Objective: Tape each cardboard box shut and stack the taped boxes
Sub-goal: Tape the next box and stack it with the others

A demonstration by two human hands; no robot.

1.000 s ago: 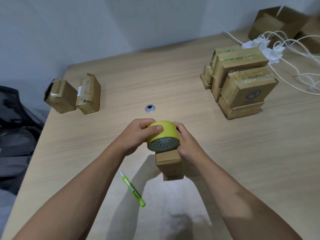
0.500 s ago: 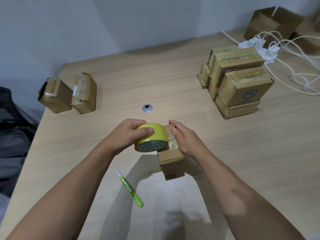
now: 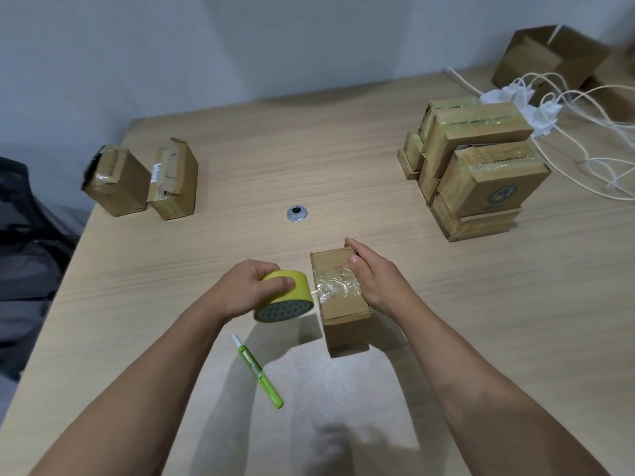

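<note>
A small cardboard box (image 3: 340,304) stands on the wooden table (image 3: 343,173) in front of me. A strip of clear tape (image 3: 338,286) runs across its top to the yellow tape roll (image 3: 285,297) just left of it. My left hand (image 3: 252,290) grips the roll. My right hand (image 3: 376,276) grips the box's right side, thumb pressing on the tape. A stack of taped boxes (image 3: 477,166) sits at the right. Two more boxes (image 3: 117,182) (image 3: 173,180) stand at the far left.
A green utility knife (image 3: 259,372) lies on the table near my left forearm. A small metal grommet (image 3: 297,213) sits mid-table. White cables and plugs (image 3: 536,108) lie at the back right, beside an open carton (image 3: 549,56). A dark chair is off the left edge.
My left hand has pulled the roll off the top of the box to its left side, laying tape across the top. My right hand has stayed on the box.
</note>
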